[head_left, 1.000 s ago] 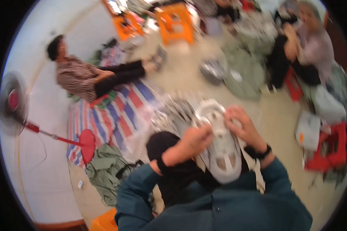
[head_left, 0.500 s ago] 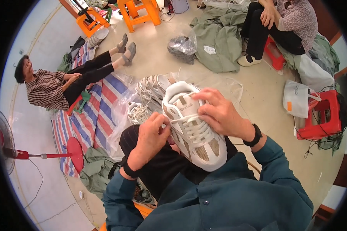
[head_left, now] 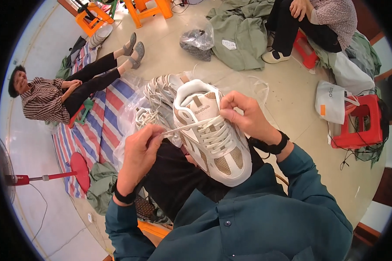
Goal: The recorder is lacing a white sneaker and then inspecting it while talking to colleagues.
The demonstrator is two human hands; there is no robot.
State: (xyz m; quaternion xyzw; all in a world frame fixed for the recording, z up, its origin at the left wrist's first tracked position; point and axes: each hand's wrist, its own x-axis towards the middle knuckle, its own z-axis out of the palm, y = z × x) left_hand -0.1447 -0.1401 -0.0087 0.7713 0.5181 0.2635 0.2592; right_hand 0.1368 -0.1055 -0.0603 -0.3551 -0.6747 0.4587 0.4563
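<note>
White-and-tan sneaker [head_left: 198, 150] sitting on the wearer's lap here, resting on black trousers [head_left: 165, 169] with the toe pointing back at the teal shirt [head_left: 248, 222]. Left hand [head_left: 139, 150] is off to the side of the shoe, thumb and fingers pinched shut on a cream shoelace [head_left: 185, 128] — it's running pretty straight across the front of the tongue [head_left: 204, 108]. Right hand [head_left: 246, 115] is up by the collar, thumb and forefinger closed on that same lace next to the tongue. The rows of lacing below are already threaded. Just past the shoe there are more laced sneakers [head_left: 161, 89] on clear plastic, with a red, white and blue striped tarp [head_left: 98, 139] further left — someone in a checked shirt [head_left: 45, 98] sits beside it, hands together. Over on the right, a white bag [head_left: 330, 102] is at a red plastic stool [head_left: 361, 130], cables dangling around it.
</note>
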